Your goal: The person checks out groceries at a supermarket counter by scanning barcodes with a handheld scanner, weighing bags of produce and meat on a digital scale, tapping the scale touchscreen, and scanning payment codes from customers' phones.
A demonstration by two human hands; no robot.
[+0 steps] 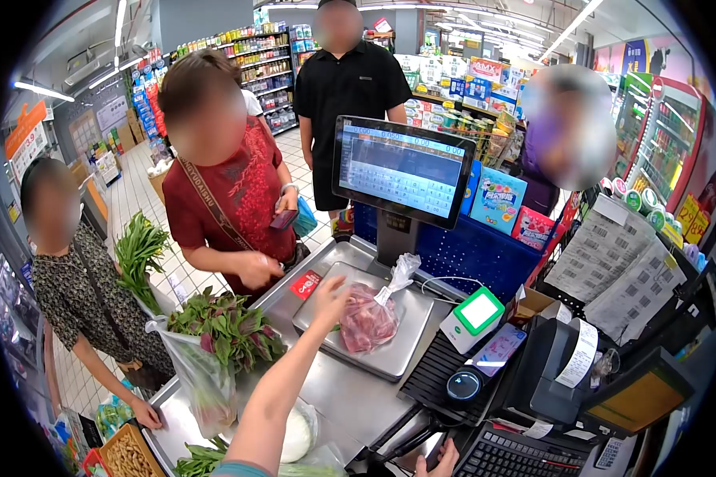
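Observation:
My left hand (331, 304) reaches over the metal scale (406, 350), its fingers apart, beside a tied clear bag of red meat (367, 319) lying on the scale plate. Low in the view, at the counter's near edge, my right hand (439, 459) is curled around a dark object I cannot make out. Bagged leafy greens (227, 327) stand on the counter left of my forearm. Under that forearm, a white round vegetable (298, 433) in clear plastic is partly hidden. A red card (305, 285) lies at the scale's far left corner.
A monitor (402, 169) stands behind the scale. To the right are a green-and-white payment device (477, 314), a receipt printer (545, 370) and a keyboard (525, 457). Several people stand beyond the counter; one person's hand (261, 270) is near its far edge.

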